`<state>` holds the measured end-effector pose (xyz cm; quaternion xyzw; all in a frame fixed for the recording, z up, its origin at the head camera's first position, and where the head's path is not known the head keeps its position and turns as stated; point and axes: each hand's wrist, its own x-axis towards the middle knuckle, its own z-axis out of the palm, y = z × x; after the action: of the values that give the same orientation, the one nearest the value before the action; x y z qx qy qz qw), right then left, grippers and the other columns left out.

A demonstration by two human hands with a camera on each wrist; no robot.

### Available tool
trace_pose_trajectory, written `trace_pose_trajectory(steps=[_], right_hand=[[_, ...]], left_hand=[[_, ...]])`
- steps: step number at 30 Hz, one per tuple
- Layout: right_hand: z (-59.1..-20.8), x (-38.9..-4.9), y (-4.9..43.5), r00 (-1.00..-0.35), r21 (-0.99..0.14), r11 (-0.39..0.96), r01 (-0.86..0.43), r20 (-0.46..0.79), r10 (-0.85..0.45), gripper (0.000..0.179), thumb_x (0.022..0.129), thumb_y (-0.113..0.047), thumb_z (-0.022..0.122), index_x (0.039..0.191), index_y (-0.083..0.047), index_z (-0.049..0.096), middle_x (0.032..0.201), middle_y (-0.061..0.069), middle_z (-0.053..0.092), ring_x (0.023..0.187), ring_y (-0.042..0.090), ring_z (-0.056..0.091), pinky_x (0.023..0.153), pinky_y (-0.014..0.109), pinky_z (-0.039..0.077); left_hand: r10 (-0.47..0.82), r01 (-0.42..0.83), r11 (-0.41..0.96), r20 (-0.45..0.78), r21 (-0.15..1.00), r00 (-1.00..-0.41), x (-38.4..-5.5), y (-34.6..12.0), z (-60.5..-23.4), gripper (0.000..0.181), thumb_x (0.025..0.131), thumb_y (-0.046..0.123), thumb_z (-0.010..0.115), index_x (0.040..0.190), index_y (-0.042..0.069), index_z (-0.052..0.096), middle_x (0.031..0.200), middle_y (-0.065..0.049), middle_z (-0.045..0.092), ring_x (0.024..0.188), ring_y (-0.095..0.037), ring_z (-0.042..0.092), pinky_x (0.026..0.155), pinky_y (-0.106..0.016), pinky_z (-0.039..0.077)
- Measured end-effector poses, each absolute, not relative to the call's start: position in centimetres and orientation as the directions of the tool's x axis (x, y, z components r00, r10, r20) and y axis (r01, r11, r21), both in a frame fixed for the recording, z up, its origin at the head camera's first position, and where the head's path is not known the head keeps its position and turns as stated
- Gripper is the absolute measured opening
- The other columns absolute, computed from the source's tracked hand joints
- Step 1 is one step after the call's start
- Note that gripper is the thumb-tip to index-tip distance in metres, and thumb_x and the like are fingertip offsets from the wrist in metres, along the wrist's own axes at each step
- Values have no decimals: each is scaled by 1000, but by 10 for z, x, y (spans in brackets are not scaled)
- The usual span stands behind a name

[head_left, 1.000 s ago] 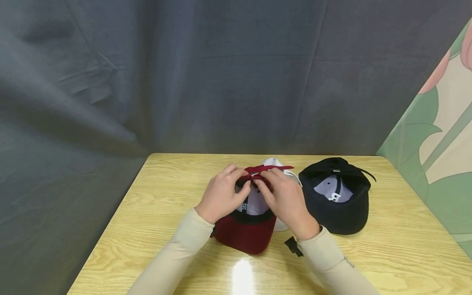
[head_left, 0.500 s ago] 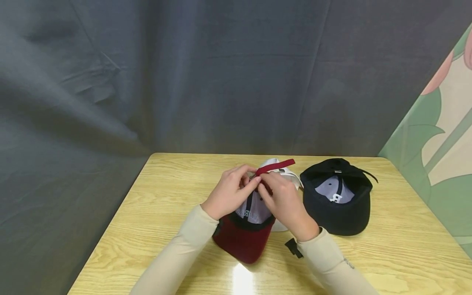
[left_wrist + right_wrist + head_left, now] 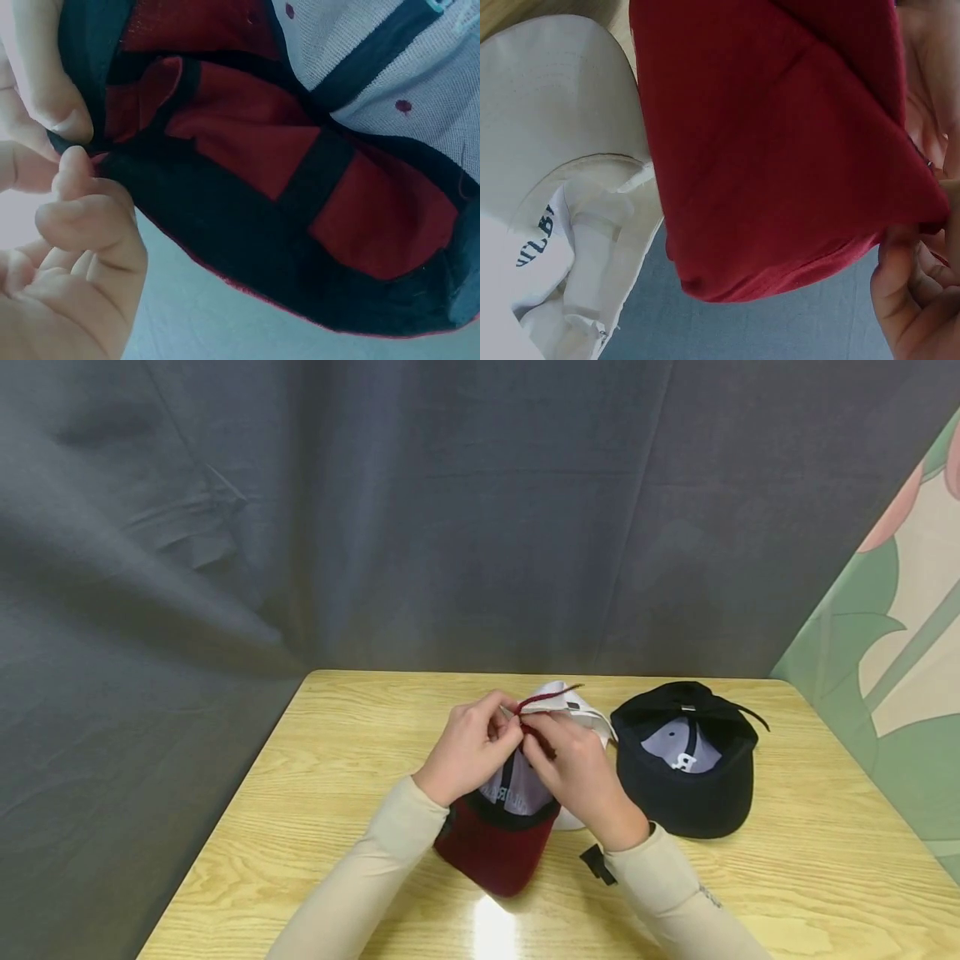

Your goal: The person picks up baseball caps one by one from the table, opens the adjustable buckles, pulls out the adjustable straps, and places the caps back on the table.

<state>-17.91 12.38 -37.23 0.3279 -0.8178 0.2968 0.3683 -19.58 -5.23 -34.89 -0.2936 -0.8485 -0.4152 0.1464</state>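
A dark red baseball cap (image 3: 495, 856) is held up, its visor toward me and its grey-lined inside showing. At the back of the cap, the fingers of my left hand (image 3: 467, 747) pinch the edge by the closure strap (image 3: 551, 695). My right hand (image 3: 579, 772) pinches the same closure from the other side, so the two hands nearly meet. The loose strap end sticks out above the right fingers. In the left wrist view the cap's black inner band (image 3: 225, 202) is visible. Fingers cover the buckle area.
Behind the red cap lies a white cap (image 3: 592, 717), partly hidden. A black cap (image 3: 690, 785) rests inside-up to the right on the wooden table (image 3: 337, 735). A small black strap piece (image 3: 597, 864) hangs by the right wrist. A grey curtain (image 3: 465, 527) stands behind.
The cap's visor has swung down toward me as the hands drew closer at the closure. The loose strap end rose, then turned edge-on. The other caps have stayed put.
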Motion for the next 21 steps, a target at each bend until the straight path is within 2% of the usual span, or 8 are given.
trace_pose_trajectory(steps=[5,12,17,21], right_hand=[[-373,-178,123,-521,-252,609,-752,794,-314,20,82,1,73,102,-2,71,94,10,71,75,16,62,64,32,56],[-370,-178,123,-542,-245,636,-732,775,-325,21,81,-2,76,102,-4,70,90,7,69,69,13,57,60,29,53],[-371,-179,124,-538,-163,701,-694,764,-355,21,81,-12,80,99,-6,73,94,7,71,72,17,64,60,32,55],[-372,-180,123,-521,-93,750,-655,775,-359,16,81,-17,80,92,-8,74,91,6,67,62,18,62,50,32,50]], left_hand=[[333,619,485,524,618,-784,-196,-52,-350,9,92,12,57,98,9,62,70,5,59,60,-7,53,57,-22,47],[311,634,470,557,614,-770,-196,-50,-349,4,91,9,57,94,9,59,72,3,61,60,-7,53,57,-21,47],[325,652,442,568,616,-756,-194,-49,-348,6,90,5,57,94,8,58,73,2,61,60,-7,52,56,-22,46],[353,666,433,565,608,-746,-193,-48,-347,6,91,4,57,95,8,58,73,3,60,61,-7,52,57,-21,47]])
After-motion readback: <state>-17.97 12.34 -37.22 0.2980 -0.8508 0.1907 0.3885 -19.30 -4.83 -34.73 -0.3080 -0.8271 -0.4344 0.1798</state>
